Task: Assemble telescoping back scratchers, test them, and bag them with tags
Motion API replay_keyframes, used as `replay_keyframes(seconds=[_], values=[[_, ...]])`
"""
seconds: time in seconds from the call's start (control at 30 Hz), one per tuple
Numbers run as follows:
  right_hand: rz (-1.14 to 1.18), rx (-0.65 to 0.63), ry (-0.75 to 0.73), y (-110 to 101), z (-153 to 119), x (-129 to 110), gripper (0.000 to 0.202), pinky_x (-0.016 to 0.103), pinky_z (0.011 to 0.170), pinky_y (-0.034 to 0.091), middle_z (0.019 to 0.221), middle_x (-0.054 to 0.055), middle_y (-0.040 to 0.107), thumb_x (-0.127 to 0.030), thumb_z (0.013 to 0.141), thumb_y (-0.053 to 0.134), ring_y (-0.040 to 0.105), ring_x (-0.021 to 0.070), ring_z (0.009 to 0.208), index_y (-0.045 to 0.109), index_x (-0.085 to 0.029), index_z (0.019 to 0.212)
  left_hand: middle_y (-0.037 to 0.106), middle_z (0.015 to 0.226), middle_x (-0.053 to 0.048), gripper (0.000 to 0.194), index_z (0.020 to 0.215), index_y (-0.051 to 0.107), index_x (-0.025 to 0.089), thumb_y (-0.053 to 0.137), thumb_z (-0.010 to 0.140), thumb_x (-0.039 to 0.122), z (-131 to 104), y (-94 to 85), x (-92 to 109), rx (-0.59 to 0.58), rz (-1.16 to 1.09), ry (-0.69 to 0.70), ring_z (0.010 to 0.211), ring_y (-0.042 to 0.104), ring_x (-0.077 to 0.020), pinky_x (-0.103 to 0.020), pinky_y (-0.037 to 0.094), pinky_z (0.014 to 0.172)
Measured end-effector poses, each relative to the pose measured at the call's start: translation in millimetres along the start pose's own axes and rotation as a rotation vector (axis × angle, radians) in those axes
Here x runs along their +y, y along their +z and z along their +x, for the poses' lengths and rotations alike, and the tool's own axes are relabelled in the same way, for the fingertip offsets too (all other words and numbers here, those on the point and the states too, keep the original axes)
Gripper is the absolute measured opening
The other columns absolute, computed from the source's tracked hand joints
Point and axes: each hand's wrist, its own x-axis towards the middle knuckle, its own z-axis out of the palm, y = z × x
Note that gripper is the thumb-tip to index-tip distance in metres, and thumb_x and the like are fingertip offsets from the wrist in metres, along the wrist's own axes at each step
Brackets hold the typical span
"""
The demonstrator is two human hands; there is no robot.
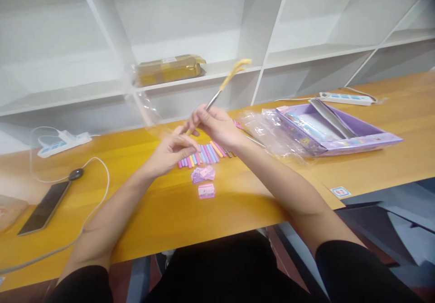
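My right hand is closed round a thin stick with a silver shaft and a yellow, fork-like curved tip, like a small back scratcher, tilted up to the right. The stick's lower end runs down toward my left hand, whose fingers are curled close by. A blurred clear plastic sleeve trails up and left from the left fingers. Below my hands, several pink, purple, blue and yellow sticks lie in a row. Nearer me are a fanned stack of small pink cards and another pink pack.
Right of my hands lie crumpled clear plastic and an open purple box. Power strips and a white cable lie on the table, near a dark phone. A taped brown parcel sits on the white shelf.
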Motion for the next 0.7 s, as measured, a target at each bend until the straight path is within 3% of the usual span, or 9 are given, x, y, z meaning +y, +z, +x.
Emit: replay_keyframes(seconds=[0.07,0.13,0.2,0.27,0.37,0.47,0.53,0.63,0.7], values=[[-0.010,0.071,-0.034,-9,0,-13,0.064,0.028,0.069,0.053,0.081,-0.003,0.050,-0.087,0.104,0.074,0.056,0.0146,0.076,0.055,-0.026,0.096,0.078,0.133,-0.014,0.025,0.093,0.092,0.027,0.093,0.101,0.050,0,-9.8,1,0.055,-0.004,0.062,0.133,0.073,-0.0299,-0.041,0.066,0.102],[-0.092,0.032,0.020,-19,-5,-32,0.060,0.027,0.058,0.042,0.076,-0.007,0.036,-0.085,0.107,0.070,0.039,0.0127,0.063,0.059,-0.027,0.105,0.075,0.144,-0.014,0.015,0.098,0.093,0.028,0.091,0.103,0.042,-1,-20.5,4,0.049,-0.032,0.107,0.125,0.077,-0.0268,-0.039,0.068,0.099],[-0.194,-0.042,0.066,-26,-14,-55,0.054,0.028,0.054,0.034,0.076,-0.008,0.033,-0.079,0.112,0.069,0.030,0.0122,0.061,0.064,-0.026,0.119,0.074,0.147,-0.012,0.006,0.103,0.094,0.030,0.090,0.105,0.035,-4,-31.2,9,0.017,-0.050,0.166,0.113,0.080,-0.0222,-0.039,0.069,0.098],[-0.337,-0.074,0.076,-29,-23,-75,0.052,0.028,0.059,0.037,0.078,-0.007,0.040,-0.075,0.112,0.071,0.035,0.0126,0.065,0.066,-0.025,0.126,0.074,0.148,-0.010,0.005,0.104,0.095,0.033,0.090,0.104,0.031,-6,-41.1,15,0.010,-0.056,0.225,0.111,0.081,-0.0214,-0.040,0.070,0.100],[-0.554,-0.070,0.118,-21,-31,-93,0.053,0.031,0.075,0.048,0.096,0.001,0.064,-0.073,0.110,0.075,0.056,0.0154,0.084,0.071,-0.022,0.127,0.074,0.147,-0.009,0.001,0.100,0.095,0.035,0.095,0.100,0.036,-9,-52.6,24,0.045,-0.053,0.303,0.122,0.079,-0.0260,-0.044,0.071,0.105],[-0.570,-0.105,0.201,-8,-29,-90,0.057,0.036,0.091,0.054,0.117,0.008,0.076,-0.068,0.108,0.079,0.068,0.0213,0.104,0.072,-0.019,0.135,0.076,0.145,-0.009,0.013,0.093,0.094,0.034,0.102,0.092,0.043,-10,-58.9,30,0.085,-0.042,0.345,0.126,0.077,-0.0294,-0.047,0.071,0.106],[-0.487,-0.148,0.248,-1,-25,-80,0.060,0.037,0.095,0.057,0.123,0.011,0.080,-0.061,0.102,0.086,0.072,0.0232,0.109,0.070,-0.018,0.141,0.077,0.139,-0.009,0.022,0.082,0.090,0.031,0.105,0.087,0.047,-10,-60.2,31,0.125,-0.019,0.343,0.113,0.077,-0.0265,-0.047,0.071,0.099],[-0.375,-0.171,0.275,7,-18,-62,0.057,0.036,0.091,0.059,0.114,0.009,0.083,-0.049,0.095,0.092,0.075,0.0223,0.103,0.070,-0.018,0.139,0.076,0.130,-0.010,0.038,0.070,0.084,0.028,0.108,0.081,0.056,-9,-57.9,30,0.201,0.008,0.288,0.086,0.069,-0.0198,-0.044,0.068,0.084],[-0.342,-0.106,0.250,12,-15,-52,0.044,0.035,0.090,0.059,0.106,0.007,0.082,-0.045,0.095,0.091,0.075,0.0207,0.099,0.074,-0.018,0.126,0.075,0.129,-0.009,0.037,0.081,0.086,0.030,0.111,0.076,0.057,-7,-53.6,28,0.242,-0.045,0.204,0.078,0.065,-0.0165,-0.039,0.065,0.073]])
